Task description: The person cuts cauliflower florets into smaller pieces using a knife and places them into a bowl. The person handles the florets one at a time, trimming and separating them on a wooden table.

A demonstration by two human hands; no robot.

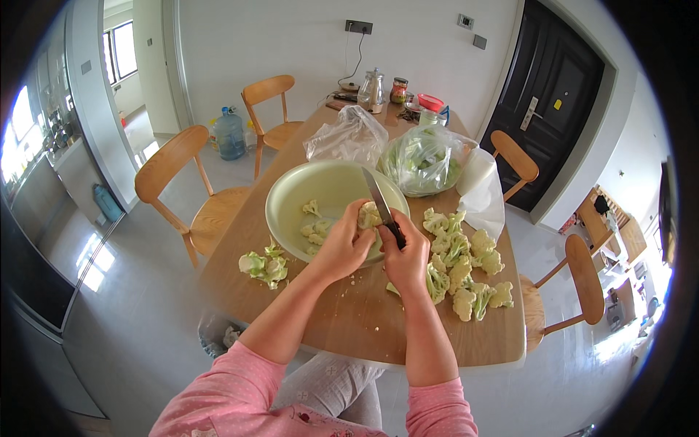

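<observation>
My left hand (pixel 345 240) grips a cauliflower piece (pixel 369 215) above the near right rim of a pale green bowl (pixel 284 191). Against that piece lies the blade of a knife (pixel 377 191), whose black handle is in my right hand (pixel 405 248). Inside the bowl are several small cauliflower florets (pixel 317 229). Larger cauliflower pieces (pixel 461 262) are heaped on the wooden table (pixel 338 311), right of my right hand. Left of the bowl sit a cauliflower core and leafy trimmings (pixel 265 267). Crumbs are scattered on the wood between my forearms.
Behind the bowl are a crumpled clear plastic bag (pixel 349 134) and a bag of green vegetables (pixel 423 161). A white paper roll (pixel 480 185) is at the right. Glass jars (pixel 372 90) and a red bowl (pixel 430 101) stand farther back. Wooden chairs (pixel 175 158) surround the table.
</observation>
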